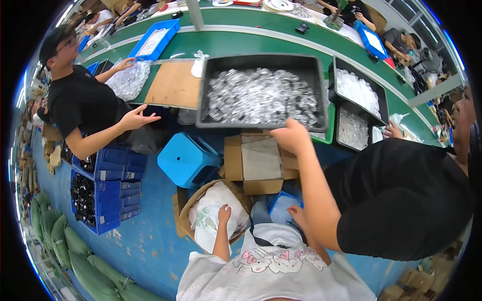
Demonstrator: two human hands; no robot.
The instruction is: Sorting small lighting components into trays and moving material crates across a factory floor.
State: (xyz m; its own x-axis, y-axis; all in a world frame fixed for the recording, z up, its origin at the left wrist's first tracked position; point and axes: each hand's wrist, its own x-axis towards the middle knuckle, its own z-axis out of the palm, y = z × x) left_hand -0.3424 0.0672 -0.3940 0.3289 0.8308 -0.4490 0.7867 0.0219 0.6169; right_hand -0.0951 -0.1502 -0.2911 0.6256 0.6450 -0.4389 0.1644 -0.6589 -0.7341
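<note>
Left hand (224, 214) and right hand (297, 214) are well apart: the left is loosely curled at a white plastic bag (213, 200) in an open cardboard box (185, 213), though whether it grips the bag I cannot tell. The right, fingers partly bent, is just beside a small blue bin (273, 202), its hold unclear. Ahead, 1 co-worker's hand (290, 134) clasps a black tray (240, 125) of shiny clear pieces (261, 95)
</note>
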